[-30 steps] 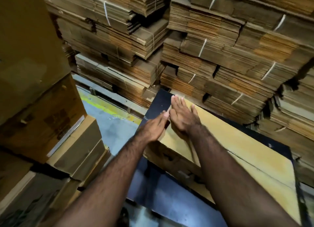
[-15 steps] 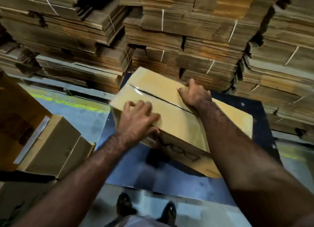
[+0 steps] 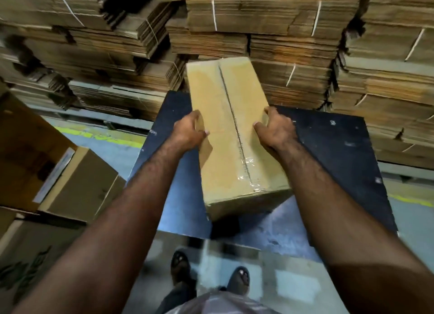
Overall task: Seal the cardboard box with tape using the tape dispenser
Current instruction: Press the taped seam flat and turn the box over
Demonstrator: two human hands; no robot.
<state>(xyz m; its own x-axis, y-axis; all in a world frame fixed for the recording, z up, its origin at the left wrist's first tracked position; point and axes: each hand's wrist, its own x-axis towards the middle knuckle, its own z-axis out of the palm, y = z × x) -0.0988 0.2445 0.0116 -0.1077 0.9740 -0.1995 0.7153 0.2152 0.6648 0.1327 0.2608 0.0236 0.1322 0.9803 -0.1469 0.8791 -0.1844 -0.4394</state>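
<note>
Squarely at the middle of the view, the cardboard box (image 3: 231, 135) lies lengthwise on the dark table (image 3: 333, 149), its long axis running from 6 toward 12 o'clock. The left hand (image 3: 189, 131) grips its 9 o'clock edge, thumb on the top face and fingers curled down the side; the right hand (image 3: 273, 131) clamps the 3 o'clock edge the same way. Clear tape (image 3: 246, 168) already glistens along the centre seam near the 6 o'clock end. No tape dispenser is in sight. Judging by its crisp corners, the box is stiff, and probably light enough to shift two-handed; the long side edges offer the surest hold, since taped patches look slick. No brand or lettering is legible on its visible faces.
</note>
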